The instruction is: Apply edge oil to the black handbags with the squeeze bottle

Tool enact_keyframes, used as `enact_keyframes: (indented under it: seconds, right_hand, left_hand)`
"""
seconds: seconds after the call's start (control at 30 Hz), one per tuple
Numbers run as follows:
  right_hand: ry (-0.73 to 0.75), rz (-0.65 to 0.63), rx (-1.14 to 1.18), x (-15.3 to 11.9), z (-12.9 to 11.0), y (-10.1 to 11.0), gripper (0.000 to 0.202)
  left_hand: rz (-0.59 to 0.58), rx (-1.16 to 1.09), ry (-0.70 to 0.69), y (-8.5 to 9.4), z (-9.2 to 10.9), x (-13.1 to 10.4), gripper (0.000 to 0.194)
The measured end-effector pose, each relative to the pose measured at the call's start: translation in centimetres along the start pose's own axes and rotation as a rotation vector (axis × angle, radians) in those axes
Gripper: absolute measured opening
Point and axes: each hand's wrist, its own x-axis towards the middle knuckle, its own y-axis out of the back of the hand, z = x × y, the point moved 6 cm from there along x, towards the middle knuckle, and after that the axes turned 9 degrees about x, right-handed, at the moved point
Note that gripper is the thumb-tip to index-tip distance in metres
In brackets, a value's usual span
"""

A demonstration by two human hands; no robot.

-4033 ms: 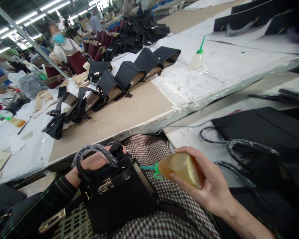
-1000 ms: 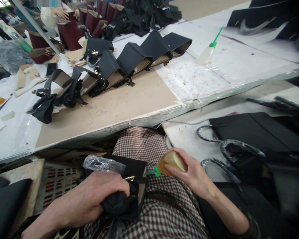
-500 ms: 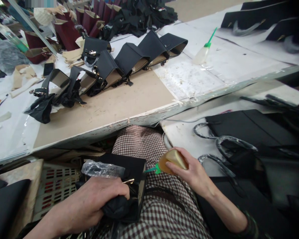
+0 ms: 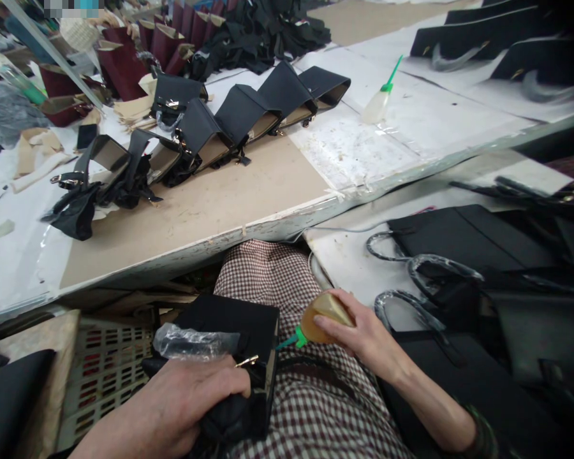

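On my lap lies a black handbag (image 4: pixel 229 315) with a plastic-wrapped handle and a gold clasp. My left hand (image 4: pixel 186 395) is closed around its near part, with black lining bunched under the fingers. My right hand (image 4: pixel 358 331) grips a squeeze bottle (image 4: pixel 319 317) of amber liquid, tilted so its green nozzle points left. The nozzle's tip is at the bag's right edge; whether it touches I cannot tell. A checked apron (image 4: pixel 268 268) covers my lap beneath the bag.
A row of black bag bodies (image 4: pixel 249 111) stands on the table ahead, with a second green-nozzled bottle (image 4: pixel 379 105) to their right. Black bags with wrapped handles (image 4: pixel 449 239) lie on the right surface. A plastic crate (image 4: pixel 110 363) is at my left.
The bottle's nozzle has moved a little nearer along the bag's right edge. My left hand keeps its hold on the bag, and the whole view has shifted slightly.
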Motion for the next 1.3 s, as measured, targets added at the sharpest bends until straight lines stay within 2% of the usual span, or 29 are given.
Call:
enact_keyframes:
  seconds: [0.17, 0.27, 0.43, 0.67, 1.1, 1.3]
  right_hand:
    - [-0.103, -0.063, 0.125, -0.2, 0.3, 0.1, 0.047]
    - [-0.160, -0.049, 0.217, -0.5, 0.8, 0.3, 0.047]
    - [-0.153, 0.053, 0.306, -0.6, 1.7, 0.5, 0.044]
    - [-0.210, -0.013, 0.334, -1.1, 2.7, -0.6, 0.041]
    - [-0.231, -0.150, 0.690, -5.1, 0.6, -2.4, 0.033]
    - [-0.259, -0.139, 0.767, -6.3, 0.2, -2.7, 0.036]
  left_hand:
    - [0.000, -0.017, -0.007, 0.0, 0.1, 0.1, 0.053]
    - [0.002, -0.019, -0.013, -0.3, -0.1, -0.1, 0.053]
    - [0.007, -0.022, -0.018, -0.8, -0.3, -0.2, 0.053]
    - [0.034, -0.019, -0.022, -0.7, -0.3, 0.1, 0.054]
    - [0.061, -0.006, -0.012, -0.6, -0.5, -0.1, 0.057]
    - [0.117, -0.004, -0.026, 0.2, -0.3, 0.0, 0.057]
